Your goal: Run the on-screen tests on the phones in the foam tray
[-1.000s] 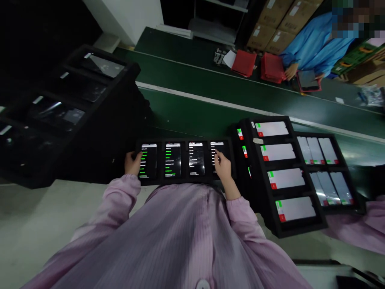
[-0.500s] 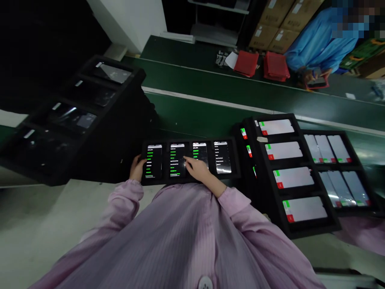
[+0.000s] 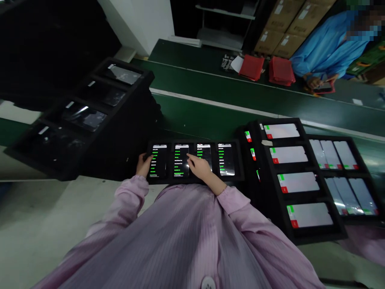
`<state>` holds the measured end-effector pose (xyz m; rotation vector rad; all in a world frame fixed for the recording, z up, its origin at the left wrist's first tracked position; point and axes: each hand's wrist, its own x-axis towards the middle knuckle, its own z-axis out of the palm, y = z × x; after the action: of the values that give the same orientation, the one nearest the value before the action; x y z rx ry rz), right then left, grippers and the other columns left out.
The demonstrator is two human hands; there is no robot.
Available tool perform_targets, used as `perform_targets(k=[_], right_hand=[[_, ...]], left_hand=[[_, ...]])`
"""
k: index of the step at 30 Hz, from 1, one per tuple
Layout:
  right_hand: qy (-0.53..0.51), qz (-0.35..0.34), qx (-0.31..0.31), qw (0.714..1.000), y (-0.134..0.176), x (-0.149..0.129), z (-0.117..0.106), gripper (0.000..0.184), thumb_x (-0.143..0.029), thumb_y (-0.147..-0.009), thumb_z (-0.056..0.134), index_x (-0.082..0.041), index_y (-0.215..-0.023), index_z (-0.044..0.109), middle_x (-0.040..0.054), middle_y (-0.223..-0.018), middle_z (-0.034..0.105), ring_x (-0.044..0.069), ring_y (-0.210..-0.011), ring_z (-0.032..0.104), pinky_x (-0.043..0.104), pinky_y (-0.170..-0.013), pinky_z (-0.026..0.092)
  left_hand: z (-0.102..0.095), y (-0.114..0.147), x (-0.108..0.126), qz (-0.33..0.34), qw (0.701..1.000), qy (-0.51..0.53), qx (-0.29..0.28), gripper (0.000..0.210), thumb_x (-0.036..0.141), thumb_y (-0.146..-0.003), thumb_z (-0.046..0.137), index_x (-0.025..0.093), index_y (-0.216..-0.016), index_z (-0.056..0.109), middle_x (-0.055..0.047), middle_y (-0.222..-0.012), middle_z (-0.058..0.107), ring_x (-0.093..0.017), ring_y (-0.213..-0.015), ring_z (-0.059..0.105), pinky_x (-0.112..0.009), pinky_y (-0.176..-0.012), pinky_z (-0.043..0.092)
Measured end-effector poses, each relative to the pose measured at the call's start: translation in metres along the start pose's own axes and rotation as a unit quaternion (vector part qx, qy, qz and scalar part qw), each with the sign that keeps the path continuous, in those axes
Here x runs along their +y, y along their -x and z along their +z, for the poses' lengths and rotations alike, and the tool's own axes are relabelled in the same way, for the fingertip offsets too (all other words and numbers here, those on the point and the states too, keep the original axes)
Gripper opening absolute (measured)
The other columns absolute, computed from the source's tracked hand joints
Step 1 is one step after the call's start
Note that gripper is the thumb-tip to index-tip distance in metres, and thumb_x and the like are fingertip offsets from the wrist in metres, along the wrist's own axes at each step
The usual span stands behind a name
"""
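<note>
In front of my body lies a black tray [image 3: 194, 181] holding several phones side by side, their lit screens showing lists of green and white text. My left hand [image 3: 143, 164] grips the tray's left end, with its thumb reaching over the edge of the leftmost phone [image 3: 158, 165]. My right hand [image 3: 199, 167] is over the middle of the tray, index finger stretched out at the right edge of the second phone [image 3: 181, 164]; whether it touches the glass I cannot tell. It partly covers the third phone [image 3: 204, 150]. At the right end is another lit phone [image 3: 225, 160].
At left stands a tall stack of black trays [image 3: 120, 116] with dark phones on top. To the right, another tray stack [image 3: 278, 200] carries phones with pale screens and red-green labels, beside a further phone tray [image 3: 345, 176]. Across the green bench [image 3: 204, 96], a person in blue [image 3: 319, 48] handles a device near red folders [image 3: 252, 67].
The rightmost phone's list has turned from white to partly green, and the second phone's list has shifted. My left thumb reaches further over the leftmost phone. The whole view has shifted slightly.
</note>
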<state>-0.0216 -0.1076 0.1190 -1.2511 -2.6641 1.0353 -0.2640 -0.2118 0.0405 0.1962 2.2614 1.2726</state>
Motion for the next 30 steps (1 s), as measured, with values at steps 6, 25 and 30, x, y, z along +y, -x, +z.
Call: perform_targets(k=[6, 25, 30], right_hand=[[-0.002, -0.017, 0.002, 1.0, -0.003, 0.001, 0.002, 0.034, -0.027, -0.105, 0.048, -0.025, -0.13, 0.07, 0.0034, -0.146, 0.064, 0.022, -0.124, 0.069, 0.035, -0.105, 0.056], [-0.086, 0.055, 0.167, 0.981, 0.031, 0.074, -0.012, 0.024, -0.025, -0.1, 0.05, -0.025, -0.109, 0.073, 0.0049, -0.128, 0.076, 0.019, -0.086, 0.077, 0.032, -0.084, 0.061], [-0.076, 0.069, 0.147, 0.984, 0.032, 0.072, -0.01, 0.026, -0.023, -0.1, 0.052, -0.026, -0.118, 0.071, 0.0045, -0.129, 0.075, 0.02, -0.096, 0.077, 0.032, -0.089, 0.06]], left_hand=[[0.0, 0.0, -0.002, -0.001, 1.0, -0.001, -0.001, 0.025, 0.034, -0.077, 0.067, 0.024, -0.1, 0.062, -0.002, -0.095, 0.071, -0.022, -0.097, 0.069, -0.036, -0.093, 0.056], [-0.002, -0.009, -0.008, -0.001, 0.999, -0.038, 0.003, 0.03, 0.039, -0.077, 0.067, 0.025, -0.103, 0.063, -0.003, -0.098, 0.071, -0.024, -0.102, 0.068, -0.039, -0.097, 0.055], [-0.003, -0.002, -0.001, 0.0, 0.998, -0.054, 0.013, 0.028, 0.04, -0.076, 0.065, 0.024, -0.1, 0.064, -0.003, -0.096, 0.071, -0.025, -0.103, 0.067, -0.039, -0.097, 0.054]])
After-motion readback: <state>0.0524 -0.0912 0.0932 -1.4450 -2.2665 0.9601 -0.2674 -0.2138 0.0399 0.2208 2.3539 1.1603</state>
